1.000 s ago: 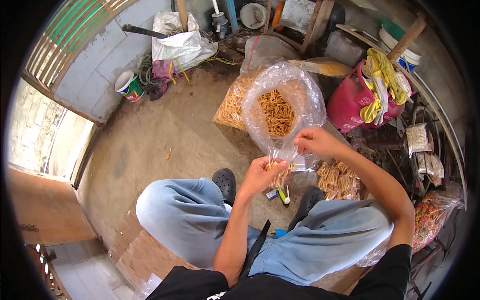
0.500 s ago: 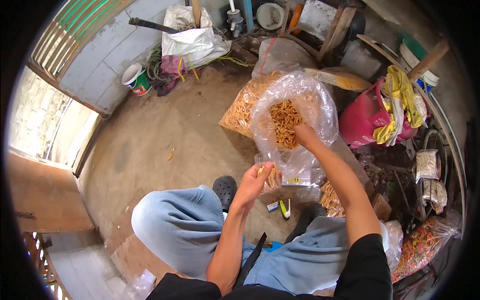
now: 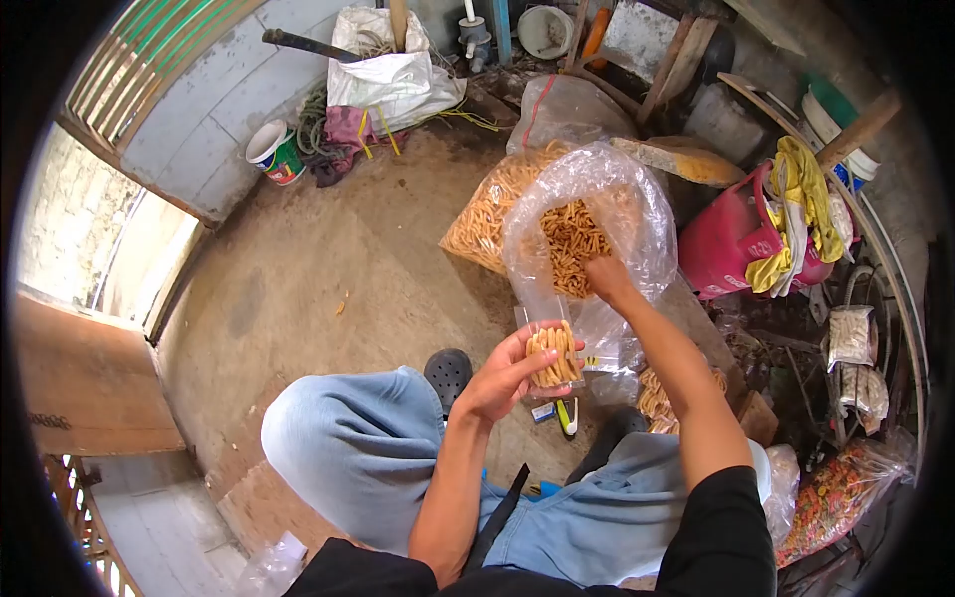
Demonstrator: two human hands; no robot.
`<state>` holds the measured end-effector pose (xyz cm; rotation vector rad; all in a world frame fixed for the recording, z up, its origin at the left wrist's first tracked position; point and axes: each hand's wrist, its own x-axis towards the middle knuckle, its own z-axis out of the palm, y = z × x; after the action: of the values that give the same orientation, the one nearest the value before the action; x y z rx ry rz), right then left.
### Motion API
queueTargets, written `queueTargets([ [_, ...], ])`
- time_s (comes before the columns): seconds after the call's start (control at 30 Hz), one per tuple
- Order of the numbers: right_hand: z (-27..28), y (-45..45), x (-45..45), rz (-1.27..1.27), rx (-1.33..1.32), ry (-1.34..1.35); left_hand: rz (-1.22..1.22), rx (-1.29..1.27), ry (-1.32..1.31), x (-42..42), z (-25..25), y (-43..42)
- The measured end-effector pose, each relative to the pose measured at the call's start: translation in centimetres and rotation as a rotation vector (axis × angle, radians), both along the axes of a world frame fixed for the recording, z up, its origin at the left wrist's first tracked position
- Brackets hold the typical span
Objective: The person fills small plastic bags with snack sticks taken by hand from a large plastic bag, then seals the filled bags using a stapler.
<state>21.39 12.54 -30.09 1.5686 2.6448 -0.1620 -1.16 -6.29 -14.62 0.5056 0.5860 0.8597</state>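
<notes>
My left hand (image 3: 502, 378) is closed around a small clear plastic packet (image 3: 554, 356) partly filled with pale stick snacks, its top edge standing up unsealed. Past it stands a large clear plastic bag (image 3: 640, 214), mouth rolled open, with brown stick snacks (image 3: 569, 234) inside. My right hand (image 3: 609, 277) reaches into that bag's mouth. Its fingers are bent down among the snacks and largely hidden, so what they grip does not show. Another full bag of snack sticks (image 3: 479, 224) leans against its left side. Below my left hand lie a green-and-white tool (image 3: 567, 418) and a small blue box (image 3: 543, 411).
A pink tub (image 3: 718, 241) with yellow cloths stands to the right. Colourful bagged snacks (image 3: 834, 497) lie at lower right. A paint bucket (image 3: 276, 152) and a white sack (image 3: 393, 85) sit by the back wall. A dark clog (image 3: 449, 374) is on my left foot.
My left hand has turned the small packet so its snack-filled face shows, shifting it slightly right and down. My right hand stays at the big bag's mouth, its fingers lower in the snacks.
</notes>
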Motion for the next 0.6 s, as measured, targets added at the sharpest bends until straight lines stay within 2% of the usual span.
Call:
queueTargets([
  [0.03, 1.0, -0.1, -0.2, 0.002, 0.004, -0.005, -0.005, 0.023, 0.033, 0.0, 0.5, -0.1],
  [0.1, 3.1, 0.0, -0.5, -0.08, 0.003, 0.264, -0.005, 0.05, 0.058, 0.0, 1.5, -0.5],
  [0.13, 4.6, -0.1, -0.7, -0.077, 0.006, 0.255, -0.023, 0.063, 0.07, 0.0, 1.9, -0.7],
  [0.2, 8.3, -0.1, -1.2, -0.104, -0.046, 0.588, -0.04, 0.086, 0.072, 0.0, 2.5, -1.0],
  [0.23, 10.1, -0.1, -1.3, -0.103, -0.038, 0.579, -0.063, 0.105, 0.063, 0.1, 2.7, -1.2],
  [0.3, 14.1, -0.6, -1.7, -0.013, -0.18, 0.908, -0.085, 0.133, 0.046, 0.2, 3.0, -1.4],
  [0.33, 17.3, -1.9, -2.1, -0.013, -0.174, 0.9, -0.109, 0.157, 0.034, 0.2, 2.9, -1.6],
  [0.4, 24.7, -5.8, -3.0, -0.249, -0.536, 1.018, -0.136, 0.186, 0.013, 0.3, 3.0, -1.9],
  [0.43, 26.9, -7.5, -2.8, -0.251, -0.529, 1.01, -0.18, 0.219, 0.026, 0.4, 3.1, -2.1],
  [0.5, 29.7, -10.9, -2.4, -0.246, -0.63, 1.048, -0.225, 0.255, 0.031, 0.5, 3.4, -2.2],
  [0.6, 31.0, -14.4, -1.7, -0.294, -0.683, 0.996, -0.326, 0.312, 0.075, 0.2, 3.7, -2.4],
])
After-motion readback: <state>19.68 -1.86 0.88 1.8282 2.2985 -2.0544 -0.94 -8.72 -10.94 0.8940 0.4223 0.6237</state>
